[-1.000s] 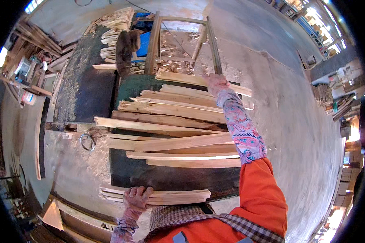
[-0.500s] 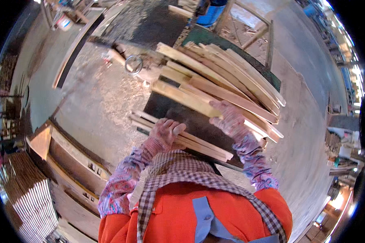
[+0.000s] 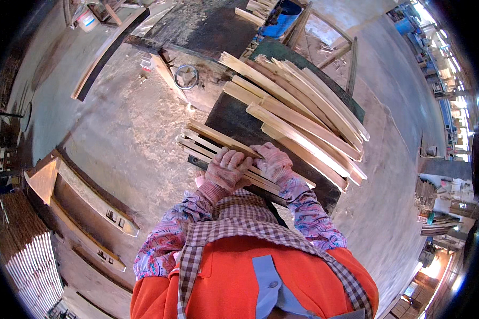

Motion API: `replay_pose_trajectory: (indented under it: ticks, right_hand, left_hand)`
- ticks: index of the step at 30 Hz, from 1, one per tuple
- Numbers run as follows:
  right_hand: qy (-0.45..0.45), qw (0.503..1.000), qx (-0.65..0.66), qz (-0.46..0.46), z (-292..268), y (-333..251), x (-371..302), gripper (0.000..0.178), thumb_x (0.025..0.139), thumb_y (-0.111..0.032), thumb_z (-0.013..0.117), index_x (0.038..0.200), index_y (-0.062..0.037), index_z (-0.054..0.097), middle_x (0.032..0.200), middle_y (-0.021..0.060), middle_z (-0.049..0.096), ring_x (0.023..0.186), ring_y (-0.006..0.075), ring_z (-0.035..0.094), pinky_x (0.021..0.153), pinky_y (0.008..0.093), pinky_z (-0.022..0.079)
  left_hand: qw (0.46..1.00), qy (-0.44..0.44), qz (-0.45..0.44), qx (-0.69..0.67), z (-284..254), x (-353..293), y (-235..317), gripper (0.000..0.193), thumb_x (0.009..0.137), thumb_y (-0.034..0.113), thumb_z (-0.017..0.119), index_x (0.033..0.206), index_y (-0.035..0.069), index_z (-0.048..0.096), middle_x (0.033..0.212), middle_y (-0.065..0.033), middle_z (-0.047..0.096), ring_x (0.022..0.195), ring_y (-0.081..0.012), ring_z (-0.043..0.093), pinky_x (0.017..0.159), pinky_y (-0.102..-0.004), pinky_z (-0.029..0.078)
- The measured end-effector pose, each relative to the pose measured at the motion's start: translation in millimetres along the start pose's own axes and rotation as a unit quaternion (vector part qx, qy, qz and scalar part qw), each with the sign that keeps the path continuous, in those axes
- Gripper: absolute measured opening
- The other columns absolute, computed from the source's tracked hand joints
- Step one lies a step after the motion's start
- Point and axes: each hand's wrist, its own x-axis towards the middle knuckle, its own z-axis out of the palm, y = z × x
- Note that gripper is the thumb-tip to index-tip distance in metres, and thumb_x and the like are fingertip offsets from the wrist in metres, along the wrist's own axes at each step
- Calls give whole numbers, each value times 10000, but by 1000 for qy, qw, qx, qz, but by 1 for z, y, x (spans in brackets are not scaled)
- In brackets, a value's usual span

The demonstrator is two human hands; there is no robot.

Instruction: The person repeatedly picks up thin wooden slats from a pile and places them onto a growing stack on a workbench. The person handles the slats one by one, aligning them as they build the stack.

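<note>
Both my hands wear pale, pinkish work gloves. My left hand (image 3: 226, 171) is closed over a small row of narrow wooden strips (image 3: 267, 183) along the near side of a dark tabletop (image 3: 218, 116). Just beside it, my right hand (image 3: 273, 162) has its fingers curled on a longer wooden strip (image 3: 218, 136), which lies alongside that row. The fingertips are partly hidden between the wood and the gloves. Farther off, a loose pile of pale wooden strips (image 3: 303, 106) fans across the tabletop toward the right.
A metal handwheel (image 3: 186, 77) sits on a machine with a dark, dusty top (image 3: 197, 29) beyond the table. A blue barrel (image 3: 283, 20) stands behind the pile. Sawdust covers the floor (image 3: 149, 114) at left, near long wooden pieces (image 3: 93, 194). A wooden frame (image 3: 351, 66) stands at far right.
My right hand has moved left and nearer, bringing a strip from the pile's near edge to the row by my left hand. The dark tabletop now shows between row and pile.
</note>
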Motion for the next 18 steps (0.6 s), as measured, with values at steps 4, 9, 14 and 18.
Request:
replay_pose_trajectory:
  ticks: [4,9,14,18]
  right_hand:
    - [23,995,46,-84,15,12,3,435,916,-281,692,1343,-250,614,1214,110,632,1125,355,649,919,462,553]
    - [-56,996,-31,-62,33,24,18,361,939,-305,654,1288,-211,660,1195,117,657,1103,360,664,923,449,558]
    - [-146,979,-46,-132,-3,24,18,366,1018,-439,552,1249,-181,671,1157,142,674,1065,363,667,902,448,553]
    - [92,977,63,-183,-67,95,27,349,1013,-423,549,1227,-186,691,1126,138,698,1017,360,676,890,460,551]
  left_hand:
    - [998,-47,-42,-21,-7,4,5,730,612,435,850,1271,194,648,1270,-51,582,1245,-305,546,1057,-491,461]
    - [1000,18,-9,-12,-8,20,2,689,737,448,776,1338,175,578,1307,-73,592,1288,-326,535,1073,-517,443]
    - [987,-133,-87,31,2,45,-13,309,905,390,644,1143,194,653,1126,-75,642,1105,-307,604,1023,-482,449]
    - [985,-113,-91,87,9,50,-6,231,894,407,676,922,178,679,944,-64,631,973,-294,620,955,-459,462]
